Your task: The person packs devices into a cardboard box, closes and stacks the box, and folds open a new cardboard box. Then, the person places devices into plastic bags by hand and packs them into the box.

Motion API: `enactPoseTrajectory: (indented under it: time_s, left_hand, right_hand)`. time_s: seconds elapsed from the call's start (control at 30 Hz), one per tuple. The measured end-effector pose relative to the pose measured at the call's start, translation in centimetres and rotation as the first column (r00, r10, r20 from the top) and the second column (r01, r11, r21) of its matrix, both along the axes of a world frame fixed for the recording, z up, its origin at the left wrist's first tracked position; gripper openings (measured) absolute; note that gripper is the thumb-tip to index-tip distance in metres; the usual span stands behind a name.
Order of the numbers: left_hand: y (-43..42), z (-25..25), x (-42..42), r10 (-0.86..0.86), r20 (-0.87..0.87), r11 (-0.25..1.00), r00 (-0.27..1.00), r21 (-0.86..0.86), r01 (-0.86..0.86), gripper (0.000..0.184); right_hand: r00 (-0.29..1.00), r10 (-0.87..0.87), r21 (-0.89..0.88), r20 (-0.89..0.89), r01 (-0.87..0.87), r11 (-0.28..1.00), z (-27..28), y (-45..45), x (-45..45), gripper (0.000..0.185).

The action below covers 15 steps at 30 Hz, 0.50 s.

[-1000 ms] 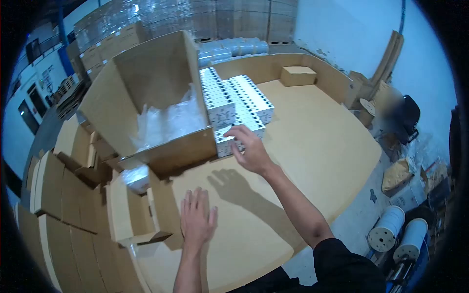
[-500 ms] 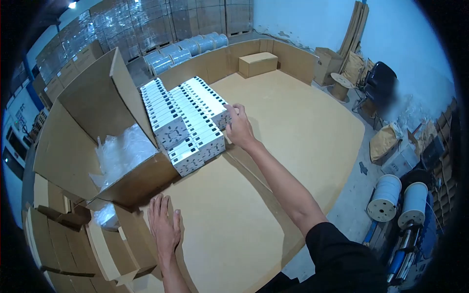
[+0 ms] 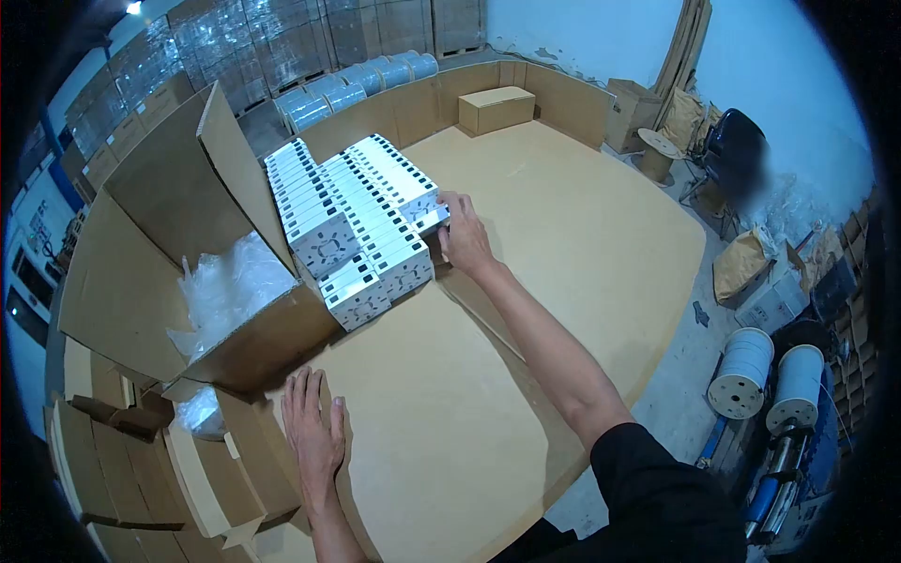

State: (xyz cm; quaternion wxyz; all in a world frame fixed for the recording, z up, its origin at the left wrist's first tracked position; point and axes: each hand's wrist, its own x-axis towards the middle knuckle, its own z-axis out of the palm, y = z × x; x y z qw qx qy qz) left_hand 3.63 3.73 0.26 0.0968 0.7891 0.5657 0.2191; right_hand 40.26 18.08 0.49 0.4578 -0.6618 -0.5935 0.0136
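Rows of slim white boxes (image 3: pixel 352 202) with black square marks and dark patterned ends are stacked on the brown table (image 3: pixel 432 422). My right hand (image 3: pixel 466 235) is at the right side of the stack, its fingers closed on the end of one white box (image 3: pixel 432 220). That box sits lower than the top row beside it, and my fingers hide part of it. Near the table's left edge, my left hand (image 3: pixel 314 427) lies flat with fingers stretched out, holding nothing. Just beyond it stands a big open carton (image 3: pixel 272 342) with clear plastic bags (image 3: pixel 235 291) inside.
Cardboard walls (image 3: pixel 413 108) border the far side of the table, with a closed brown carton (image 3: pixel 497 111) in the corner. Folded cardboard boxes (image 3: pixel 122 469) lie at the lower left. White cable spools (image 3: pixel 740 375) and a black chair (image 3: pixel 732 150) stand on the floor at right.
At the stack's right side, a white box now shows under my right fingers, lower than the top row. My left hand has stayed put. The view has tilted slightly.
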Motion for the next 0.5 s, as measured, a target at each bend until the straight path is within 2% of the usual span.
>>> enactPoseTrajectory:
  time_s: [0.07,0.13,0.27,0.5]
  left_hand:
    - [0.0,0.0,0.1,0.001,-0.001,1.000,1.000,0.002,-0.001,0.051]
    - [0.1,-0.1,0.0,0.000,-0.004,1.000,1.000,-0.005,0.000,0.051]
    - [0.0,-0.1,-0.1,-0.009,0.005,1.000,1.000,0.012,0.009,0.051]
    - [-0.3,-0.4,-0.3,-0.011,0.017,1.000,1.000,0.030,0.010,0.049]
  right_hand:
    - [1.000,0.006,-0.028,-0.016,-0.006,1.000,-0.2,-0.2,0.3,0.050]
    - [0.998,0.058,0.008,0.033,-0.058,0.998,-0.7,-0.4,0.5,0.044]
    - [0.997,0.073,0.051,-0.003,-0.073,0.996,-1.0,-0.8,0.5,0.039]
    - [1.000,-0.017,0.074,0.026,0.015,0.997,-0.2,-3.6,1.0,0.035]
